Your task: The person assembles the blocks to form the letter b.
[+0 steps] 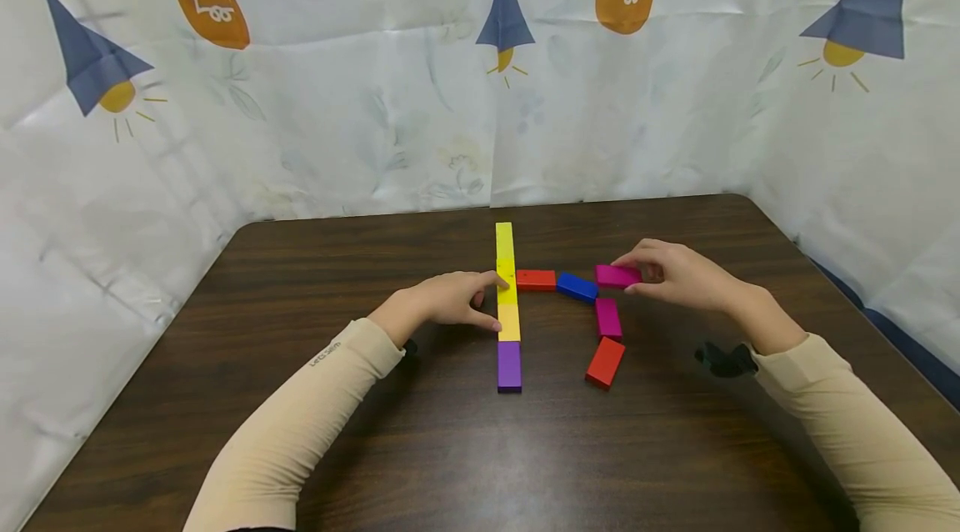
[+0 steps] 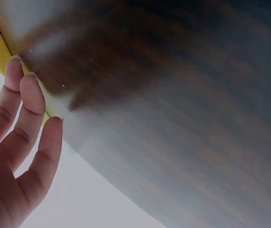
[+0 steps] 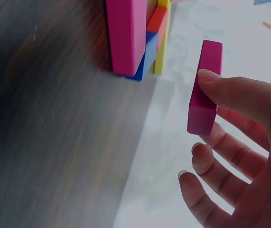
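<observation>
My left hand rests at the line of blocks, its index fingertip on a yellow block and its thumb at the left edge of a darker yellow block. In the left wrist view its other fingers are loosely bent. A purple block makes the near end of the line. My right hand pinches a magenta block between thumb and fingers, held off the table. Close to it are a blue block and a second magenta block.
One red block bridges the yellow line and the blue block. Another red block lies tilted below the lower magenta block. All stand on a dark wood table, with a patterned white curtain behind its far edge.
</observation>
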